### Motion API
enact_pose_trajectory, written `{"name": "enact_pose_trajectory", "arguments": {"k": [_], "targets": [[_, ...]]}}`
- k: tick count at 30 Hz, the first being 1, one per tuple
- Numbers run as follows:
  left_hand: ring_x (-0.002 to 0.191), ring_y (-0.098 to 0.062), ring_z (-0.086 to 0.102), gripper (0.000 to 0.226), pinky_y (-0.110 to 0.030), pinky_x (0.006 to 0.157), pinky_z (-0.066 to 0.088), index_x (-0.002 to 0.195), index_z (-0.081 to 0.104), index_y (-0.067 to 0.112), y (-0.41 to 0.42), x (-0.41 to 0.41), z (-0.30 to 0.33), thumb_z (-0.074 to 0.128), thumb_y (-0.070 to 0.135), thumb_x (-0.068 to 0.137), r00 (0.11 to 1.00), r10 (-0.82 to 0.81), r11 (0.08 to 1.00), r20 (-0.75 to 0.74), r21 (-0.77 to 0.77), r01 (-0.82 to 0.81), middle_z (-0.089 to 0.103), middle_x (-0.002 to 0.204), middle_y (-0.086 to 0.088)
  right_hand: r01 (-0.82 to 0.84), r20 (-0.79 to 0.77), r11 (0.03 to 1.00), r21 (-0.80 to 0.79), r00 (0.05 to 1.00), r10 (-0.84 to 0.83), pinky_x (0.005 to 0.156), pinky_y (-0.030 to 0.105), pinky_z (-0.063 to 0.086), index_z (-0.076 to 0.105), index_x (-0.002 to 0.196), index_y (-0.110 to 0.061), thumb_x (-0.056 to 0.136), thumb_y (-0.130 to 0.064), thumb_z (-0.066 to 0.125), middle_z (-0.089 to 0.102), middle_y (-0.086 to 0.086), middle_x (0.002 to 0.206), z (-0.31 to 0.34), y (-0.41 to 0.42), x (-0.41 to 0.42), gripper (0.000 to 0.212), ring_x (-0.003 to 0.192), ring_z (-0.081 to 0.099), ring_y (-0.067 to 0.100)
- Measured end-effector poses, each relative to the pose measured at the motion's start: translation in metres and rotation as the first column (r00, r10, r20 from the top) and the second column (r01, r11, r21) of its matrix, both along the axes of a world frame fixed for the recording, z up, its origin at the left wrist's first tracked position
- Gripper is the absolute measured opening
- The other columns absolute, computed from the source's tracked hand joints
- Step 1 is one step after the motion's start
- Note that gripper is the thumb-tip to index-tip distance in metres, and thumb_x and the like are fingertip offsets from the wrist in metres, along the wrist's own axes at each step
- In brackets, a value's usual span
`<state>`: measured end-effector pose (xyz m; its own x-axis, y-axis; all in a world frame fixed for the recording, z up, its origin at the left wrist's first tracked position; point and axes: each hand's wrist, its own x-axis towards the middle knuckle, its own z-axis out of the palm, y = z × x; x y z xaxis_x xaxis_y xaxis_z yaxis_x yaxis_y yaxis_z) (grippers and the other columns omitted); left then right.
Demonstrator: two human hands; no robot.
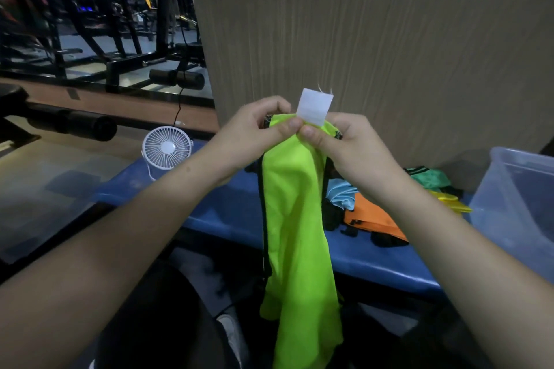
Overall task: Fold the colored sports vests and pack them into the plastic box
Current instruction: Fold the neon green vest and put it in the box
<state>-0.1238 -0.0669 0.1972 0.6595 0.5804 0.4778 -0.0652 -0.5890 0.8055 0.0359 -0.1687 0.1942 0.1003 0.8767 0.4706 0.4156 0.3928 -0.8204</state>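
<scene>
Head view: both hands, left hand (257, 126) and right hand (344, 141), pinch lime vest (293, 219).

Lime vest (295, 219) hem cut off at bottom edge, plastic box (515, 201) cropped at right edge, vest pile (374, 216) partly hidden behind right forearm, label (314, 105) print unreadable

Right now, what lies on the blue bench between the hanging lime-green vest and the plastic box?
In the head view, a pile of vests: light blue vest, orange vest, green vest and yellow vest, between lime-green vest and plastic box.
</scene>
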Motion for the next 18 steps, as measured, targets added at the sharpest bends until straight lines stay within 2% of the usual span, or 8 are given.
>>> {"name": "enact_pose_trajectory", "arguments": {"k": [1, 4, 6, 8, 12, 14, 18], "targets": [[0.078, -0.007, 0.055, 0.009, -0.023, 0.07, 0.045, 0.091, 0.063, 0.01, 0.0, 0.0, 0.001, 0.065, 0.017, 0.096, 1.0, -0.004, 1.0, 0.01, 0.004, 0.004, 0.06, 0.084, 0.002, 0.001, 0.004, 1.0, -0.005, 1.0, -0.001, 0.077, 0.021, 0.051, 0.074, 0.109, -0.01, 0.097, -0.019, 0.063, 0.077, 0.002, 0.095, -0.002, 0.0, 0.0, 0.018, 0.083, 0.066, 0.002], [0.075, -0.01, 0.055, 0.008, -0.025, 0.069, 0.045, 0.086, 0.066, 0.014, -0.002, 0.0, 0.011, 0.068, 0.016, 0.094, 1.0, -0.012, 1.0, 0.023, 0.001, 0.012, 0.061, 0.079, 0.003, -0.036, -0.016, 0.997, -0.065, 0.999, 0.035, 0.089, 0.023, 0.053, 0.07, 0.116, -0.014, 0.095, -0.015, 0.067, 0.076, -0.004, 0.106, -0.009, -0.001, 0.0, 0.021, 0.098, 0.07, 0.006], [0.077, -0.013, 0.054, 0.008, -0.028, 0.071, 0.044, 0.086, 0.067, 0.013, -0.004, 0.001, 0.017, 0.07, 0.016, 0.092, 1.0, -0.01, 1.0, 0.03, -0.003, 0.01, 0.061, 0.081, -0.004, -0.095, -0.077, 0.986, -0.137, 0.993, 0.085, 0.091, 0.03, 0.053, 0.07, 0.11, -0.017, 0.092, -0.013, 0.07, 0.077, -0.004, 0.104, -0.015, -0.001, -0.002, 0.018, 0.099, 0.072, 0.011], [0.075, -0.009, 0.054, 0.008, -0.023, 0.069, 0.044, 0.085, 0.067, 0.012, -0.008, 0.003, 0.021, 0.072, 0.016, 0.091, 0.999, -0.009, 1.0, 0.034, 0.002, 0.009, 0.062, 0.08, -0.004, -0.104, -0.136, 0.984, -0.143, 0.987, 0.085, 0.092, 0.035, 0.054, 0.071, 0.105, -0.018, 0.092, -0.013, 0.07, 0.077, -0.002, 0.103, -0.019, -0.001, 0.0, 0.014, 0.099, 0.073, 0.015], [0.067, -0.001, 0.054, 0.008, -0.014, 0.062, 0.043, 0.086, 0.067, 0.006, -0.013, 0.01, 0.018, 0.071, 0.01, 0.091, 0.999, -0.049, 0.999, 0.002, 0.02, 0.049, 0.062, 0.073, 0.005, -0.074, -0.191, 0.997, -0.029, 0.979, 0.068, 0.089, 0.024, 0.053, 0.071, 0.107, -0.021, 0.097, -0.013, 0.06, 0.076, -0.006, 0.106, -0.012, -0.004, 0.008, 0.017, 0.103, 0.07, 0.01], [0.069, 0.0, 0.057, 0.008, -0.015, 0.065, 0.045, 0.087, 0.067, 0.004, -0.013, 0.013, 0.013, 0.071, 0.01, 0.091, 0.998, -0.058, 0.998, 0.003, 0.011, 0.058, 0.064, 0.074, 0.007, -0.063, -0.162, 0.998, -0.015, 0.985, 0.06, 0.087, 0.021, 0.052, 0.071, 0.107, -0.021, 0.097, -0.013, 0.059, 0.077, -0.008, 0.104, -0.007, -0.007, 0.013, 0.018, 0.101, 0.07, 0.008], [0.077, -0.001, 0.061, 0.009, -0.017, 0.071, 0.047, 0.09, 0.069, 0.007, -0.014, 0.018, 0.009, 0.071, 0.015, 0.092, 0.998, -0.062, 0.998, 0.009, 0.002, 0.062, 0.067, 0.081, 0.007, -0.011, -0.101, 1.0, -0.027, 0.995, 0.008, 0.091, 0.028, 0.055, 0.073, 0.104, -0.02, 0.096, -0.018, 0.062, 0.077, -0.003, 0.104, -0.004, -0.009, 0.021, 0.014, 0.102, 0.071, 0.014]]}}
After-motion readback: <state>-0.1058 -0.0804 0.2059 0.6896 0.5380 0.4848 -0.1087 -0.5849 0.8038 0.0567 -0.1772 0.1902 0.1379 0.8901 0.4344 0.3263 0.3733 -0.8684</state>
